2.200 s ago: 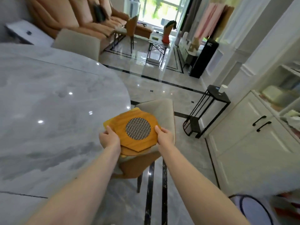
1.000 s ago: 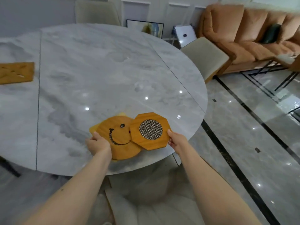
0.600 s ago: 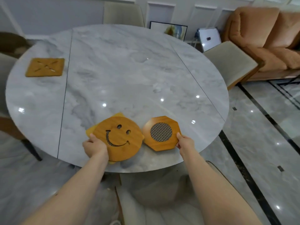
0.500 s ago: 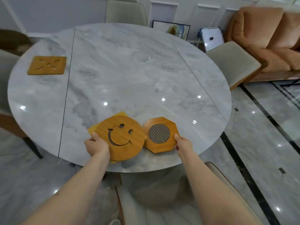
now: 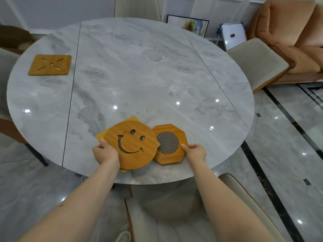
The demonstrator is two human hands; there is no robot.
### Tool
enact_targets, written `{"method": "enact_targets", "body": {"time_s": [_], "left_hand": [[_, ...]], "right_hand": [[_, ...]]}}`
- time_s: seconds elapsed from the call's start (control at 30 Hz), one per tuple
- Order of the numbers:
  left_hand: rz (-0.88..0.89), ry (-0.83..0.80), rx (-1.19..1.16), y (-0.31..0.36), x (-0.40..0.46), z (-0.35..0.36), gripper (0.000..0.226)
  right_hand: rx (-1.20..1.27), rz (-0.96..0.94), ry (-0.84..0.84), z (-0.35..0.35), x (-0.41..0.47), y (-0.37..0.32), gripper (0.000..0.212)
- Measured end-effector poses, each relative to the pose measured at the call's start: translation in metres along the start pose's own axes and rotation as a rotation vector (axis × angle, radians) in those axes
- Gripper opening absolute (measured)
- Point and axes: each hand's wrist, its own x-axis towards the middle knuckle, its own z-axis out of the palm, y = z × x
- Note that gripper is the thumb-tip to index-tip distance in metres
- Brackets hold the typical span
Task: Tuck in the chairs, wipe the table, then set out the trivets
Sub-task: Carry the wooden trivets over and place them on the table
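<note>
On the near edge of the round grey marble table [image 5: 132, 70], my left hand [image 5: 104, 152] grips a small stack of wooden trivets. A round smiley-face trivet [image 5: 138, 154] lies on top, and a yellow trivet [image 5: 101, 136] peeks out beneath it. My right hand [image 5: 194, 151] pinches the right edge of an octagonal trivet [image 5: 173, 157] with a mesh centre, its left edge tucked under the smiley one. A square trivet with cut slots [image 5: 50, 65] lies alone at the far left of the table.
Beige chairs stand round the table: one close below me [image 5: 236, 203], one at the right [image 5: 257, 62], one at the back [image 5: 138, 7], one at the left [image 5: 7, 70]. An orange sofa [image 5: 293, 32] fills the far right. A framed picture [image 5: 187, 26] leans on the wall.
I turned from the chair side to face the table and lowered the trivets onto it. My right hand drew the octagonal trivet off the stack to the right, then slid it back against the smiley one.
</note>
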Motion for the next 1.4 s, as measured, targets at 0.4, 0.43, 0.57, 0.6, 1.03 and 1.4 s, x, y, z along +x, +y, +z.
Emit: {"method": "enact_targets", "body": {"time_s": [0.4, 0.43, 0.57, 0.6, 1.03, 1.4], "left_hand": [[0.025, -0.053, 0.049, -0.001, -0.014, 0.014, 0.030], [0.032, -0.067, 0.049, -0.001, -0.017, 0.015, 0.030], [0.038, -0.147, 0.050, -0.005, -0.031, 0.023, 0.040], [0.045, -0.179, 0.052, -0.005, -0.035, 0.025, 0.043], [0.107, -0.436, 0.081, -0.011, -0.108, 0.032, 0.039], [0.180, -0.579, 0.106, -0.022, -0.200, 0.052, 0.035]], "right_hand": [[0.080, -0.056, 0.001, 0.000, -0.008, -0.004, 0.023], [0.107, -0.069, -0.022, 0.002, -0.012, -0.005, 0.021], [0.192, -0.114, -0.079, -0.001, -0.033, -0.009, 0.023], [0.205, -0.123, -0.071, -0.005, -0.038, -0.008, 0.022], [0.477, -0.038, 0.039, -0.072, -0.090, 0.019, 0.034], [0.491, -0.083, 0.144, -0.165, -0.094, 0.053, 0.033]]}}
